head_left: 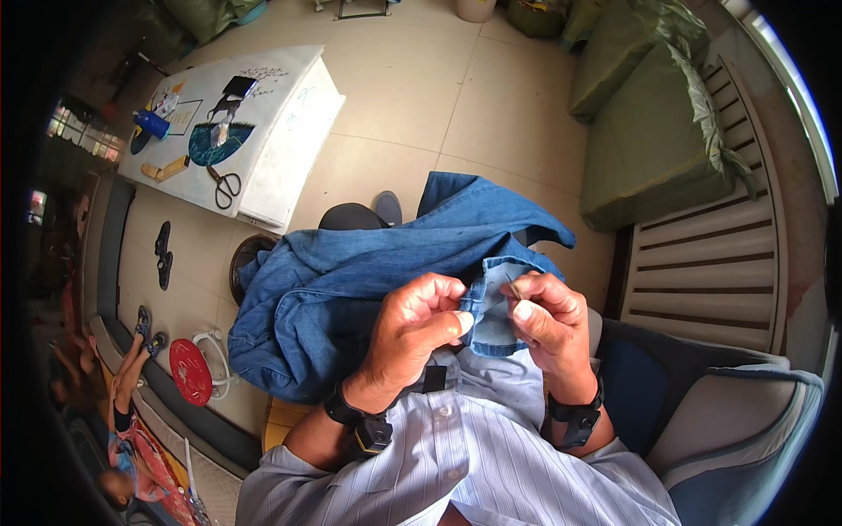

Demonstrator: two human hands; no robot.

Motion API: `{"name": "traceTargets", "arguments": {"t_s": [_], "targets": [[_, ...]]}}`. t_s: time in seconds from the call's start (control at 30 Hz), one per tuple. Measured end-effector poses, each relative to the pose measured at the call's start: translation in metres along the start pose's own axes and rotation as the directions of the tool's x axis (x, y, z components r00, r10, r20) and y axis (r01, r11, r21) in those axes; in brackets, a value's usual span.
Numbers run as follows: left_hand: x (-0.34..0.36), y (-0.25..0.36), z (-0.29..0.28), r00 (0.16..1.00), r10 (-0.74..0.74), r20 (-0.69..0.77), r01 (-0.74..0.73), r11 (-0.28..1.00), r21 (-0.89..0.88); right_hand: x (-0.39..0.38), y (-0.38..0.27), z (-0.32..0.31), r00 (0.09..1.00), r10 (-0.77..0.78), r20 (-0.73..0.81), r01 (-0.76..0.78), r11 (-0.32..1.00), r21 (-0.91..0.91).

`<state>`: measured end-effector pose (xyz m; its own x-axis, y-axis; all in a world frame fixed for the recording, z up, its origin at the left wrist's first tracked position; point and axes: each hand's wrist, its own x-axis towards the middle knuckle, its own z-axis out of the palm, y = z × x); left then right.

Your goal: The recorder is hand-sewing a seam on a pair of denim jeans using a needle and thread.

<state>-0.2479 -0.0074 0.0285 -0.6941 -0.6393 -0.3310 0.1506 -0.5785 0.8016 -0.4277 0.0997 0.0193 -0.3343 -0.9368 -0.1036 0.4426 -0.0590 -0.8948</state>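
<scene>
Blue denim clothing [316, 289] lies across my lap, its folds spreading to the left and away from me. Near my chest, one open end of it, a cuff with a stitched hem [495, 336], shows its paler inner side. My left hand [412, 329] pinches the left edge of this cuff between thumb and fingers. At the cuff's right side, my right hand [553, 320] is closed, thumb against fingers. A small, thin, dark thing seems to stick out at its fingertips; its kind is too small to tell.
A white table [289, 145] at the far left bears scissors [225, 186] and a blue bottle [153, 124]. Left of me stands a red-topped stool [189, 373]; beyond it a person [140, 456] rests on a seat. Green covered bundles [658, 149] and a slatted bench [702, 272] are right.
</scene>
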Motion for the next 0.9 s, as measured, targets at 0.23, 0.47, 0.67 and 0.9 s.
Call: {"name": "traceTargets", "arguments": {"t_s": [0.23, 0.47, 0.67, 0.9], "targets": [[0.000, 0.000, -0.001, 1.000, 0.028, 0.000, -0.028, 0.999, 0.019, 0.001, -0.009, 0.001, 0.986, -0.084, 0.145, 0.137, 0.905, -0.404], [0.002, -0.005, -0.007, 0.999, -0.003, 0.031, 0.009, 0.985, -0.171, 0.000, 0.002, -0.003, 0.993, -0.114, 0.045, 0.121, 0.970, -0.212], [0.003, -0.006, -0.006, 0.998, 0.006, 0.055, 0.007, 0.972, -0.233, -0.002, -0.004, 0.003, 0.997, -0.049, 0.063, 0.060, 0.978, -0.198], [0.004, -0.008, -0.002, 0.999, 0.029, 0.032, -0.025, 0.993, -0.118, 0.003, -0.004, 0.009, 0.993, -0.094, 0.071, 0.101, 0.990, -0.094]]}}
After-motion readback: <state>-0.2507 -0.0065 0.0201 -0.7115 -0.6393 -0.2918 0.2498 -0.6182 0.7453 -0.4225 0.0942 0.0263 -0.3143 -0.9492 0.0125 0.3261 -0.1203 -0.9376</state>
